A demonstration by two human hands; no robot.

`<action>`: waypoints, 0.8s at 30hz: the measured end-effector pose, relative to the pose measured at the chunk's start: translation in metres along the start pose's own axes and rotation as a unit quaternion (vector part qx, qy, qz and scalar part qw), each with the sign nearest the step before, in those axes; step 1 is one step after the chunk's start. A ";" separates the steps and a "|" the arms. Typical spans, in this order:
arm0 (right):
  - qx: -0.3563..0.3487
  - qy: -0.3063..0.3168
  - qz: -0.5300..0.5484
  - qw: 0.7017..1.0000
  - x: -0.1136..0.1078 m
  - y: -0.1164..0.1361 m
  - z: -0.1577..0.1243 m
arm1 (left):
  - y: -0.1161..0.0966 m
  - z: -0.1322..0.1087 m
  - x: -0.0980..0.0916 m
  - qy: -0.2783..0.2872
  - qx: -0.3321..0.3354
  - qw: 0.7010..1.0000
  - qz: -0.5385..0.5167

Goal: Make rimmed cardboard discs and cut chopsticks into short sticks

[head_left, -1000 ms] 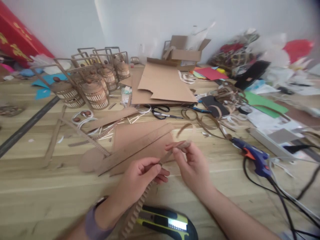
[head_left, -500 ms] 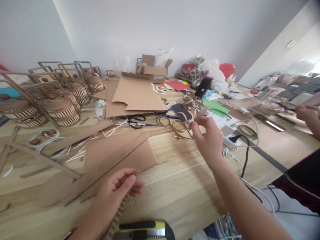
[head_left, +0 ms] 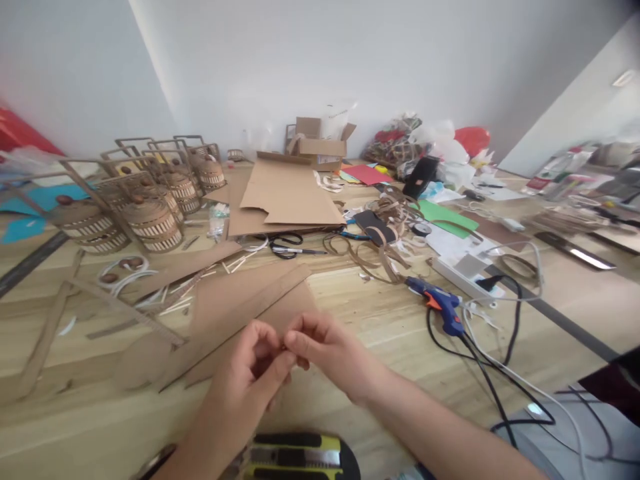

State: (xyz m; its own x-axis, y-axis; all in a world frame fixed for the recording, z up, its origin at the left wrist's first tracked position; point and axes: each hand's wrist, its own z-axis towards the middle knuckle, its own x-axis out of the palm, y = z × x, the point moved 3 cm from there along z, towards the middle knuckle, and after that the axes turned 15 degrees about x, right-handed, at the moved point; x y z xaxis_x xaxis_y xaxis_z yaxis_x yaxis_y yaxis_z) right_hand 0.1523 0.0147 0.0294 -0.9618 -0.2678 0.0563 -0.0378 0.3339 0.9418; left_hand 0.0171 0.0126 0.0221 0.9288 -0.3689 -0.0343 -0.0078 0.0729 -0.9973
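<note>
My left hand (head_left: 253,373) is closed, its thumb and fingers pinched together over the table. Half a second ago it held a corrugated cardboard strip, which is now mostly hidden behind the hand. My right hand (head_left: 330,350) pinches right beside it, the fingertips of both hands meeting. What lies between the right fingertips is too small to make out. Behind the hands lie a brown cardboard sheet (head_left: 220,293) and a long cardboard strip (head_left: 250,303). A black-and-yellow utility knife (head_left: 300,457) lies in front of them. A blue glue gun (head_left: 440,303) rests to the right.
Several small woven baskets with lids (head_left: 153,223) stand at the left. Cardboard sheets (head_left: 295,193), scissors (head_left: 283,248) and tangled brown strips (head_left: 385,213) lie farther back. A white power strip (head_left: 463,277) with cables is at the right, near a person's dark sleeve (head_left: 615,383).
My right hand has moved left and down from the strip pile to meet my left hand. The glue gun has come into sight. The view has shifted slightly, and the other person's hand is out of frame.
</note>
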 end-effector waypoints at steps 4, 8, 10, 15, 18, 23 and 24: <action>-0.045 -0.075 -0.020 0.996 -0.031 0.010 0.005 | -0.009 -0.007 -0.008 0.033 0.037 0.995 0.088; -0.093 -0.193 0.043 0.976 -0.090 0.009 0.014 | -0.009 -0.019 -0.033 0.048 0.088 0.958 0.267; -0.086 -0.197 0.058 0.975 -0.108 0.002 0.021 | -0.003 -0.027 -0.052 0.041 0.092 0.926 0.363; -0.069 -0.193 0.041 0.978 -0.118 -0.018 0.030 | 0.017 -0.044 -0.115 -0.025 0.029 0.842 0.538; -0.056 -0.161 -0.017 0.985 -0.113 -0.025 0.033 | 0.021 -0.047 -0.150 -0.110 -0.008 0.763 0.636; -0.029 -0.107 -0.074 0.991 -0.107 -0.032 0.033 | 0.031 -0.038 -0.181 -0.111 -0.113 0.761 0.629; -0.027 -0.102 -0.075 0.992 -0.107 -0.033 0.032 | 0.032 -0.037 -0.184 -0.124 -0.116 0.772 0.613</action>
State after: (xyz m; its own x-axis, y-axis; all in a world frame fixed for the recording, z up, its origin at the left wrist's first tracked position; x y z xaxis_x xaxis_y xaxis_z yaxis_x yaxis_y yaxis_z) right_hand 0.2477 0.0614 -0.0181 -0.9813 -0.1212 -0.1492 -0.1760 0.2537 0.9511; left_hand -0.1680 0.0488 -0.0060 0.2132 0.0364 -0.9763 -0.9762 0.0486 -0.2113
